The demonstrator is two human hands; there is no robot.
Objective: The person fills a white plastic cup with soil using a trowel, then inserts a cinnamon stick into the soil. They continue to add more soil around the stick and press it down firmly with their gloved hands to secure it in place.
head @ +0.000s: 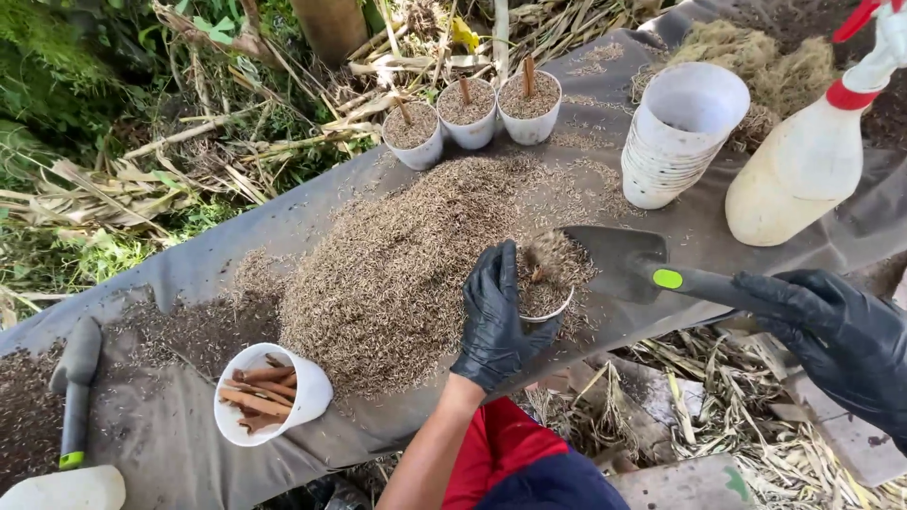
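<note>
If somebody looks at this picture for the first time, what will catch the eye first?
First comes the big heap of dry husks spread over the grey sheet in the middle. Just right of it, the left hand in a black glove grips a small white cup, while the right hand tips a dark trowel of husks over it. Three filled cups with sticks stand in a row at the far edge.

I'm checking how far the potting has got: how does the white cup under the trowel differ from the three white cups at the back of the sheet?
The white plastic cup under the trowel is gripped by the black-gloved left hand; the three white cups at the back stand free. It receives husks from the dark trowel in the gloved right hand; they are full. Each of them holds an upright brown stick. All contain brown husk mix.
</note>
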